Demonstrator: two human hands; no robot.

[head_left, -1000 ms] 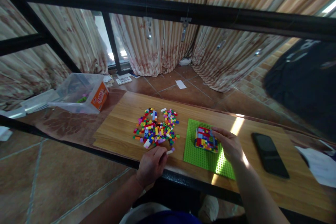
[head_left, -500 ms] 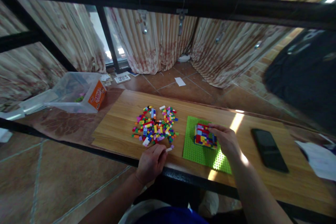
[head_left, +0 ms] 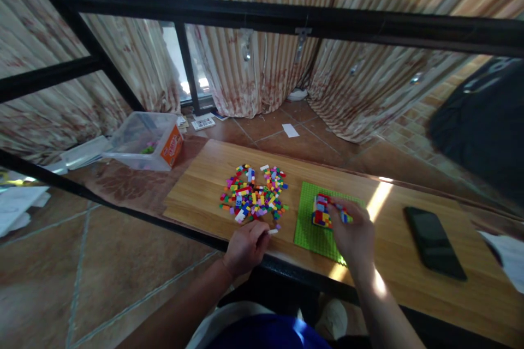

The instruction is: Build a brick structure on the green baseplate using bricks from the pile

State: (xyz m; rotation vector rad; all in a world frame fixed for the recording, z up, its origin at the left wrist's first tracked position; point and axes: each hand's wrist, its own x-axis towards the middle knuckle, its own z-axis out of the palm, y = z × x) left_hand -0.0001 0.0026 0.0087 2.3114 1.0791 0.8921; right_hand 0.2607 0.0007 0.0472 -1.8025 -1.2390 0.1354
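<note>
My left hand (head_left: 246, 245) is closed at the table's near edge, pinching a small white toy brick (head_left: 273, 232) between thumb and fingertips. A purple brick (head_left: 278, 227) lies just beyond that white one. To the right, a block of multicoloured bricks (head_left: 321, 211) stands on a green baseplate (head_left: 307, 237). My right hand (head_left: 355, 232) reaches over the block with its fingers pinched together at the top, covering much of its right side. Whatever those fingertips hold is hidden. Loose bricks (head_left: 256, 196) of many colours lie in a heap left of the baseplate.
A black phone (head_left: 434, 242) lies on the wooden tabletop (head_left: 196, 191) at the right, with white paper (head_left: 505, 256) past it. At the far left stands a clear plastic bin (head_left: 139, 139) with an orange label. A dark metal bar (head_left: 262, 19) crosses above the table.
The view has shifted, so the scene sits farther right. My right hand has moved from the block's right edge to over its top, hiding more of it. My left hand still holds the white brick.
</note>
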